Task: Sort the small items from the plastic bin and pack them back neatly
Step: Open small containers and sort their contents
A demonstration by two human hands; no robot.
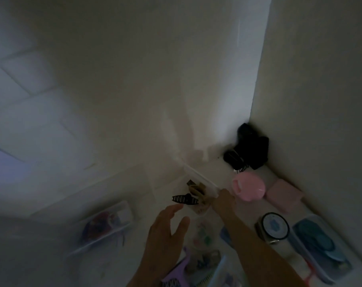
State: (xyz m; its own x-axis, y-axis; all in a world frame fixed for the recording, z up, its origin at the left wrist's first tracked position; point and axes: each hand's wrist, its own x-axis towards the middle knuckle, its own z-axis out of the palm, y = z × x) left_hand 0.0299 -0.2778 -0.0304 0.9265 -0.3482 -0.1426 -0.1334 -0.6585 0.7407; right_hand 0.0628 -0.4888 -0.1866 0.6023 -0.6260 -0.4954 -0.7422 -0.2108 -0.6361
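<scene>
- The right hand reaches forward to the near end of a clear plastic bin; its fingers curl at the bin's rim, but the blur hides whether they actually grip it, so how far shut the hand is cannot be told.
- The left hand hovers lower and nearer the camera, fingers spread and thumb apart, holding nothing.
- The bin sits on a white worktop near a wall corner, with brownish hair clips showing inside it.
- A black-and-white striped claw clip lies at the bin's near side, just above the left hand's fingertips (whether it rests in the bin or just outside it is unclear).
- To the right of the bin lie a round pink case and, just beside that, a pink rectangular box.
- Black items are bunched in the corner against the wall.
- Nearer the camera on the right are a round dark-rimmed tin and a clear package holding a teal brush.
- On the left a second clear tray holds colourful small items; a purple comb lies at the bottom edge.
- The whole view is dim and motion-blurred.
</scene>
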